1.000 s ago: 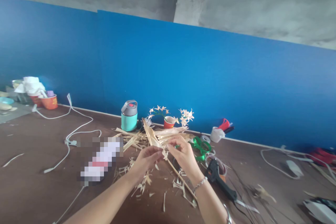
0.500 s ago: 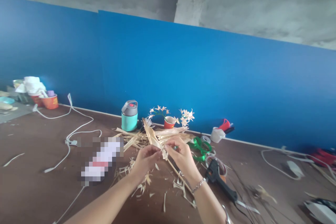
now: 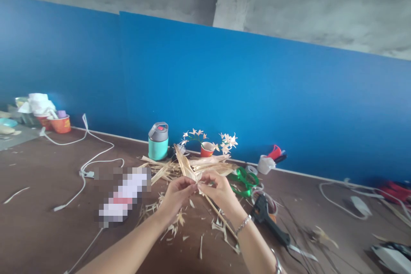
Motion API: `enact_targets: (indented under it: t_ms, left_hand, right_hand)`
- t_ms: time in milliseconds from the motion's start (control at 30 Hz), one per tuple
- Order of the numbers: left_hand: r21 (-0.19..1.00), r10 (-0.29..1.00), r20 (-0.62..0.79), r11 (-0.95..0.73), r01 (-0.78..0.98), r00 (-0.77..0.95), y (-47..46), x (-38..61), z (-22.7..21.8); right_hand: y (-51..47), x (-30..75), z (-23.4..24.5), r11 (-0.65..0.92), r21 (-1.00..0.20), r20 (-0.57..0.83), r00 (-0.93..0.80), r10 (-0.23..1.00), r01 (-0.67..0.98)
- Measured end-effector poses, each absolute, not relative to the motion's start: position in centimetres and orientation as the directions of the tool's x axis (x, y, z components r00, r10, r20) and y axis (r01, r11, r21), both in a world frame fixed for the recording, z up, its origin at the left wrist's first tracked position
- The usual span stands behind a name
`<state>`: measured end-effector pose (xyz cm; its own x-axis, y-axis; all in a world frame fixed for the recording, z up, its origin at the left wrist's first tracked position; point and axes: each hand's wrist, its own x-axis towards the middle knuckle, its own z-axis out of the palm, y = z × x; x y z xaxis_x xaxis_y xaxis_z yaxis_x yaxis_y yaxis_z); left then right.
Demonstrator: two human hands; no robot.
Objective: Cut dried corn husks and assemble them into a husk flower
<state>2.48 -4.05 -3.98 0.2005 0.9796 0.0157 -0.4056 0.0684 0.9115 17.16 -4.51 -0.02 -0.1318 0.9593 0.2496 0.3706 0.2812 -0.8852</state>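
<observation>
My left hand (image 3: 180, 192) and my right hand (image 3: 216, 188) meet above the middle of the table. Thumbs and fingers of both are pinched on a small pale husk piece (image 3: 197, 178), mostly hidden by the fingertips. Just behind them lies a heap of dry corn husks (image 3: 212, 165), with one broad husk (image 3: 183, 160) sticking up. A thin straw-coloured stalk (image 3: 218, 212) runs from below my fingers toward my right wrist. Small husk scraps (image 3: 176, 227) are scattered under both hands.
A black glue gun (image 3: 268, 218) and green ribbon (image 3: 245, 182) lie right of my hands. Behind stand a turquoise flask (image 3: 158, 145) and a paper cup (image 3: 207, 150) with pale flowers (image 3: 228, 142). White cables (image 3: 96, 154) cross the left side. A blue partition (image 3: 205, 81) closes the back.
My right hand has shifted slightly left, so its fingertips now meet those of my left hand. The pale husk piece, plainer before, is now mostly covered.
</observation>
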Motion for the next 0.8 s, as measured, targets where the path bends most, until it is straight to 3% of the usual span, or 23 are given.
enact_targets:
  t_ms: [800]
  left_hand:
    - [0.95, 0.982, 0.004, 0.055, -0.308, 0.187, -4.4, 2.6, -3.5]
  right_hand:
    - [-4.5, 17.1, 0.1, 0.244, -0.89, 0.219, -0.11, 0.97, 0.384]
